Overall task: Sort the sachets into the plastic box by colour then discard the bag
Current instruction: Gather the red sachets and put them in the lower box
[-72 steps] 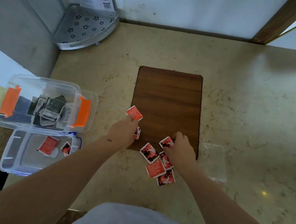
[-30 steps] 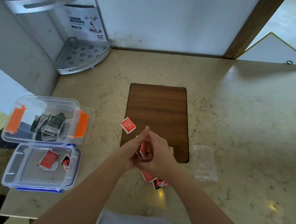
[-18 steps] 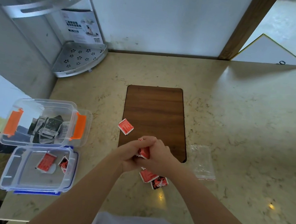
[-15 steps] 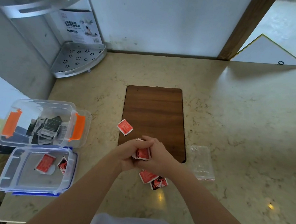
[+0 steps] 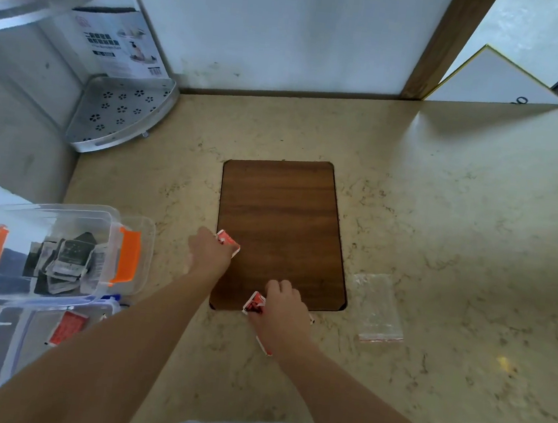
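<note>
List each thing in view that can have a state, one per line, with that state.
left hand: fingers on a red sachet at the wooden board edge.
right hand: closed on red sachets.
plastic box: open, holding dark sachets.
lid: off, lying flat, red sachet on it.
plastic bag: lying flat on the counter, looks empty.

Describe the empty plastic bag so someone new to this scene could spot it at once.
Start at the brown wooden board in the middle of the counter. Just off its near right corner, flat on the stone, lies the bag. It is clear, with a thin red strip along its near edge, and neither hand touches it.
</note>
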